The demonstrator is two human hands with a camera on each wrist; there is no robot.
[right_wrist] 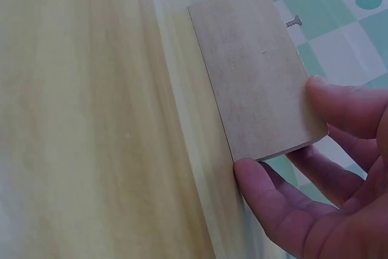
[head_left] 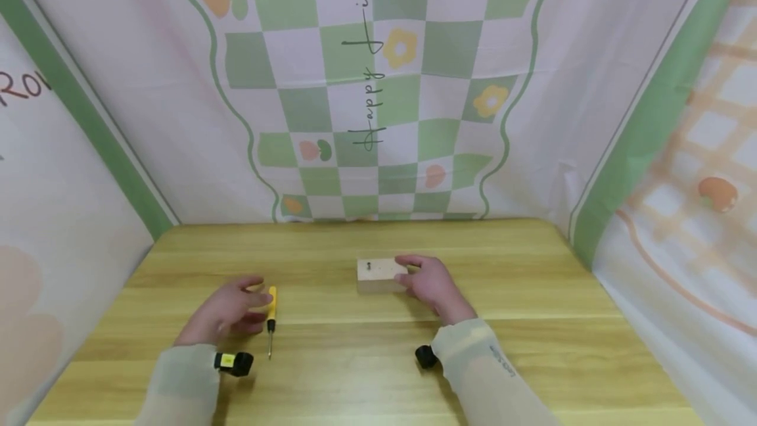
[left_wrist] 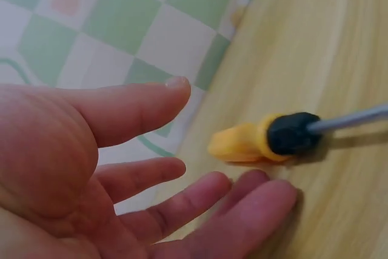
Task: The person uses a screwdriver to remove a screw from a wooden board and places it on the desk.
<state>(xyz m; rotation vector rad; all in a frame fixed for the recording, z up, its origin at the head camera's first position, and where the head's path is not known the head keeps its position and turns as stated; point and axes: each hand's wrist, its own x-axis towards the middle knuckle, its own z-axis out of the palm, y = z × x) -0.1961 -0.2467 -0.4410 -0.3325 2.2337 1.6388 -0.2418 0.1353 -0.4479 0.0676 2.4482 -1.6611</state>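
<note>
On the left of the table lies a screwdriver (head_left: 273, 304) with a yellow handle, a black collar and a metal shaft that points toward me. My left hand (head_left: 233, 304) is beside its handle, fingers spread and holding nothing. The left wrist view has a gap between the thumb and the yellow handle (left_wrist: 239, 142). Farther right, a pale wooden block (head_left: 378, 275) rests on the table with a small screw (head_left: 369, 265) standing partway out of its top. My right hand (head_left: 434, 283) grips the block's right end, digits at its top edge and lower corner (right_wrist: 248, 171).
The wood-grain table (head_left: 331, 373) runs back to a hanging cloth (head_left: 349, 104) with green and white checks. Cloth also hangs along the left side (head_left: 59, 215) and right side (head_left: 680, 268). A black wrist camera (head_left: 235, 363) sits at the left cuff.
</note>
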